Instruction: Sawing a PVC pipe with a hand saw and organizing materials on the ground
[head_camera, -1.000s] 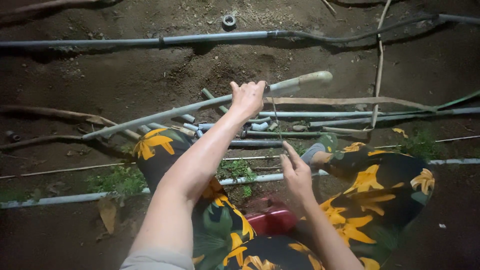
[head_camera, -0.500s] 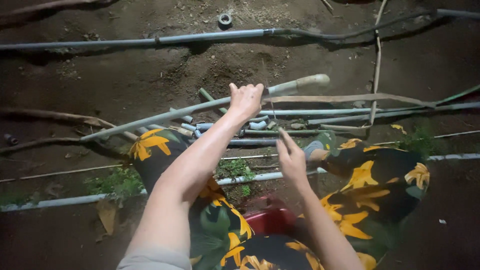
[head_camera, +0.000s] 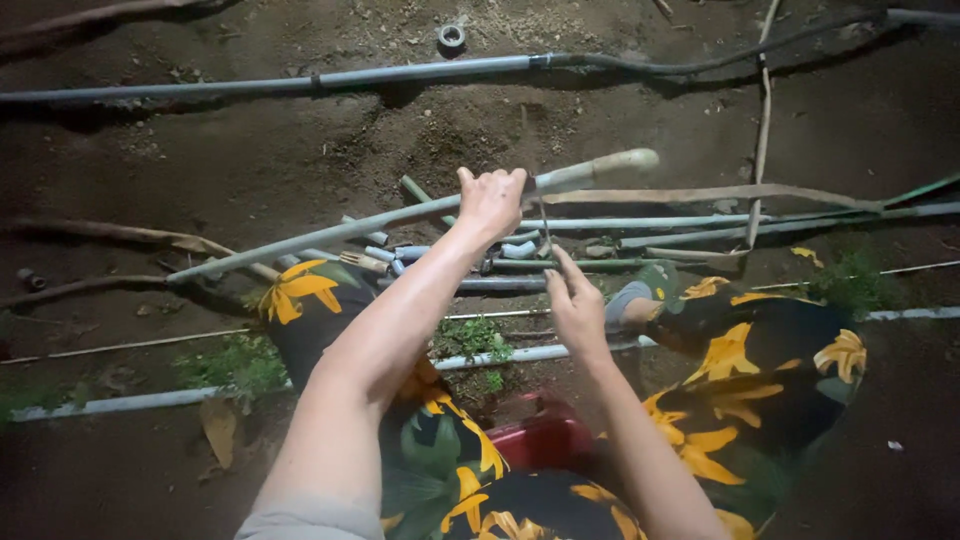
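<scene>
My left hand (head_camera: 492, 200) is closed around a long grey pipe (head_camera: 330, 232) and holds it slanted above the dirt. The pipe's pale end (head_camera: 612, 163) sticks out to the right of the fist. A thin dark strip (head_camera: 545, 228) runs down from the pipe, just beside that fist. My right hand (head_camera: 575, 305) is just below the pipe and pinches the lower end of the strip between thumb and fingers. Both arms reach out over my knees in black trousers with yellow flowers (head_camera: 740, 370).
Several short pipe pieces and fittings (head_camera: 400, 255) lie under the held pipe. A long pipe (head_camera: 300, 82) crosses the top, with a ring fitting (head_camera: 452, 37) above it. Another pipe (head_camera: 130, 402) lies near some weeds (head_camera: 235, 365). A red object (head_camera: 540, 440) sits between my legs.
My right hand has shifted slightly left and up, closer under the pipe. My left hand keeps its grip in almost the same place.
</scene>
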